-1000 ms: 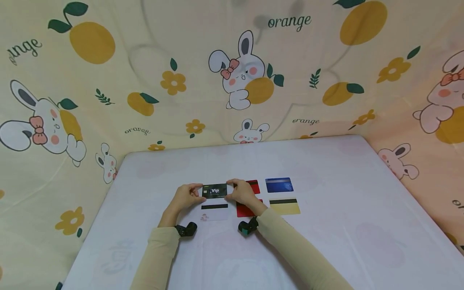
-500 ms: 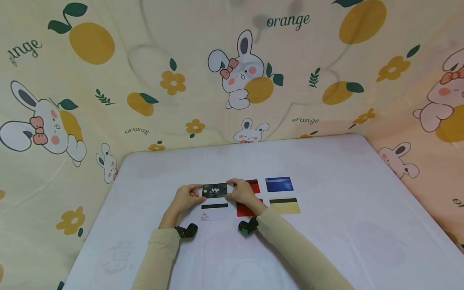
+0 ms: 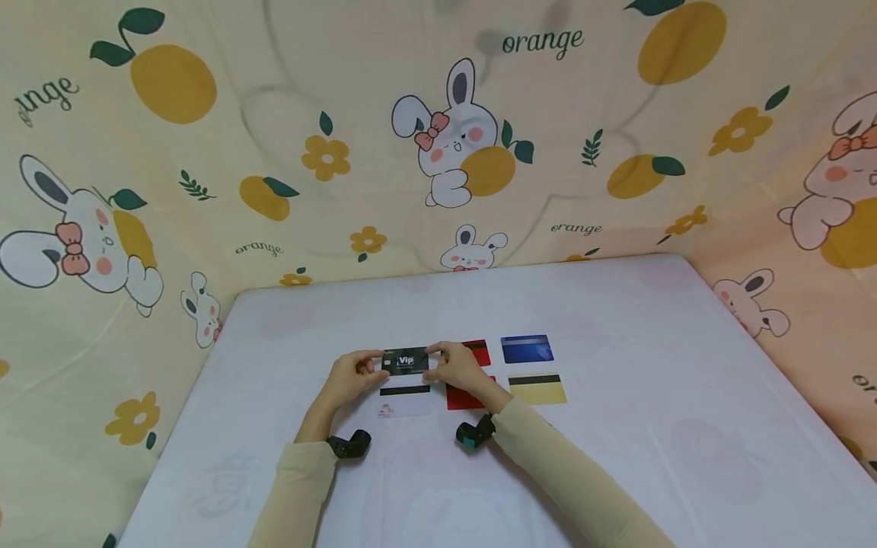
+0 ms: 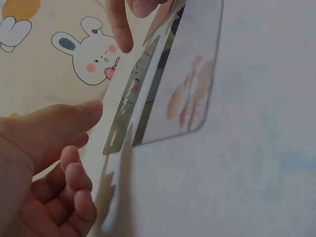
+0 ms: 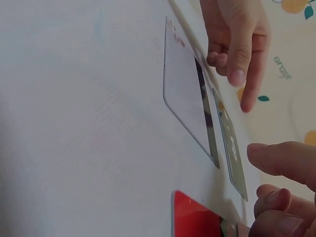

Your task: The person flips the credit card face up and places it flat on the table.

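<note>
- Left hand: my fingers are wide, beside the black Vip card.
- Right hand: also wide, at opposite end.
- White card lies nearer me.

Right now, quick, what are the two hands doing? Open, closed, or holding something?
Left hand: open, close by one end of the black Vip card, not pinching it.
Right hand: open too, close by the card's other end.

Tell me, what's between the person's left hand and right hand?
The dark Vip card lies between the left hand and the right hand; the head view shows this.
</note>
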Action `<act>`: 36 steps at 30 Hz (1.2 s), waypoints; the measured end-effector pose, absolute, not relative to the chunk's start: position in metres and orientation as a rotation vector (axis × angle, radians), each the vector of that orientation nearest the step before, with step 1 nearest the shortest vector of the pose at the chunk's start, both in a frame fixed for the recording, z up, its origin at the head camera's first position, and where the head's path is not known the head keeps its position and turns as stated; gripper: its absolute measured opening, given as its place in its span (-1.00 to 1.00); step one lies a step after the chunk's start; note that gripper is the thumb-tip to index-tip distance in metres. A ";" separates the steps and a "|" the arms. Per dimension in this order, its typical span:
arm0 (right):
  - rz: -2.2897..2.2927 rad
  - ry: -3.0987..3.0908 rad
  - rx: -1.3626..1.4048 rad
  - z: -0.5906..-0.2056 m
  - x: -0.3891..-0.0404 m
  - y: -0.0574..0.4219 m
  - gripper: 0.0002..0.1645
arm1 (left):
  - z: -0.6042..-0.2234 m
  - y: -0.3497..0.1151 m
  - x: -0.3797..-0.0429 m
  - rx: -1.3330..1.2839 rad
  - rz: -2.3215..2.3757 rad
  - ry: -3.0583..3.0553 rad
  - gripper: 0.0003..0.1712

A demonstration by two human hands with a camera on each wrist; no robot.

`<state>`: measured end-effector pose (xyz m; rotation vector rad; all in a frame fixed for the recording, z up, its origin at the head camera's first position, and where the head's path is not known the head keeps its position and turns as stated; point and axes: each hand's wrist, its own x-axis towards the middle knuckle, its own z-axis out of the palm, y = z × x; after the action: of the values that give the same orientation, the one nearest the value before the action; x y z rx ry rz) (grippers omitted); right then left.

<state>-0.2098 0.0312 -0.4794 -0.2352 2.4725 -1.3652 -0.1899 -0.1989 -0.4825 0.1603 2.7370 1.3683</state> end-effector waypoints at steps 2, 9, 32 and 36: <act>-1.378 2.469 -0.241 -0.479 -0.209 0.033 -0.43 | -0.481 -0.197 -0.189 0.172 1.370 2.738 -0.53; -1.342 2.513 -0.264 -0.478 -0.206 0.043 -0.47 | -0.480 -0.190 -0.187 0.194 1.389 2.722 -0.56; -1.369 2.397 -0.459 -0.479 -0.177 0.052 -0.52 | -0.481 -0.198 -0.157 0.273 1.242 2.753 -0.60; -1.372 2.388 -0.553 -0.480 -0.173 0.053 -0.50 | -0.479 -0.200 -0.153 0.287 1.218 2.737 -0.59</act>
<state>-0.1729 0.0527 -0.4801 -0.5528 2.3883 -1.3722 -0.1532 -0.1996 -0.4791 0.2873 2.7366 1.2184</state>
